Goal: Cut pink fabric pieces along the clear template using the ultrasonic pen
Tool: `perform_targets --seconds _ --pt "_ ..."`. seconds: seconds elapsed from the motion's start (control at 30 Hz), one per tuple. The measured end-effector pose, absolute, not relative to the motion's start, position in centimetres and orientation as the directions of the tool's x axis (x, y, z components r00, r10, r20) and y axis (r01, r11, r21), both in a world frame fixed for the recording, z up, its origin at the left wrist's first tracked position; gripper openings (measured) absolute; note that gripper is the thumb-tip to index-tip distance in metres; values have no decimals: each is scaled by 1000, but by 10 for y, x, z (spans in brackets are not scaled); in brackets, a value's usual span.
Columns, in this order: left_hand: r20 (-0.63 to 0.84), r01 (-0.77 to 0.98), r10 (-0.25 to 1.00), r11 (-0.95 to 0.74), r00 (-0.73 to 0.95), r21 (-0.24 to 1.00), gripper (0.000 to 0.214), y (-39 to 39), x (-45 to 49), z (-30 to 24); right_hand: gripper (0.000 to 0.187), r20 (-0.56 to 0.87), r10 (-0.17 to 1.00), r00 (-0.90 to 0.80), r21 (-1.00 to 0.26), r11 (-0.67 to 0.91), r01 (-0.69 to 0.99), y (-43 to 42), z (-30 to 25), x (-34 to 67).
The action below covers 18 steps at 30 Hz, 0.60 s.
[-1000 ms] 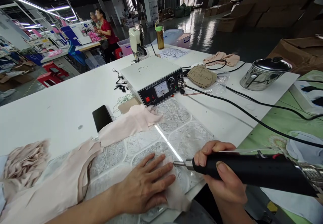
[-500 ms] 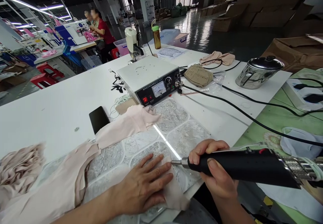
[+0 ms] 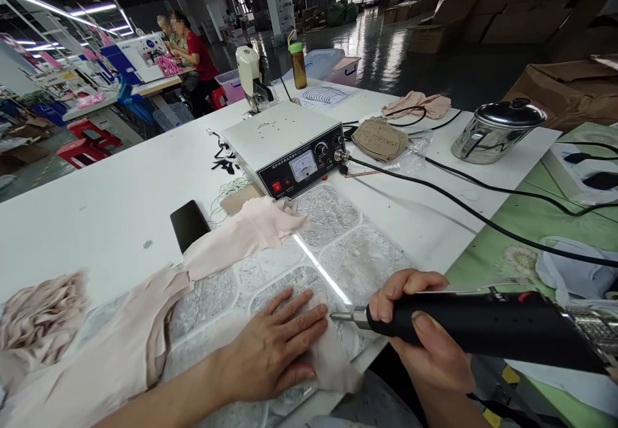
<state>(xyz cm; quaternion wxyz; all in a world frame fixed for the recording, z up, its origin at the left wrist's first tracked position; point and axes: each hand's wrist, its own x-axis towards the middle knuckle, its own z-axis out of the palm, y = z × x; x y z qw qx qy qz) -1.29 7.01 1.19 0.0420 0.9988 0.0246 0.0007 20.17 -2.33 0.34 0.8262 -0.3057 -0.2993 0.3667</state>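
My left hand [image 3: 277,344] lies flat with fingers spread, pressing a thin pale pink fabric piece [image 3: 331,357] onto the patterned mat [image 3: 357,260]. Wrapped in my right hand [image 3: 425,331] is a black handheld ultrasonic cutter [image 3: 487,328] with a metal tip. That tip points left, close to my left fingertips at the fabric's edge; I cannot tell whether it touches. Left of my hands, stacked pale pink fabric pieces [image 3: 111,344] lie beside a crumpled fabric heap [image 3: 41,318]. Another fabric strip [image 3: 241,235] is on the mat in front of the control box [image 3: 299,167].
A black phone [image 3: 189,225] and elastic cords [image 3: 234,190] lie left of the box. Black cables [image 3: 434,193] cross the table's right side, near a steel mug [image 3: 499,132] and brown card templates [image 3: 379,139]. A bottle [image 3: 298,67] stands behind. Two people sit at sewing machines far left.
The cutter in my right hand has moved slightly right and down, its tip drawing back a little from my left fingers. My left hand stays nearly in place on the fabric.
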Motion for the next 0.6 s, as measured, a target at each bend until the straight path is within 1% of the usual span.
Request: perform_targets --seconds 0.17,0.3,0.4,0.6 --pt "1 56 57 -994 998 95 56 70 -13 12 9 276 790 548 -730 543 -415 -21 6 199" --pt "7 64 65 -991 998 120 56 69 -13 12 7 304 790 532 -751 543 -377 -20 8 199" --pt "13 64 66 -991 998 115 55 72 -13 10 8 319 790 524 -761 543 -355 -19 8 200" --pt "-8 43 42 -996 999 76 50 91 -16 11 10 296 776 556 -717 566 -407 -22 4 204"
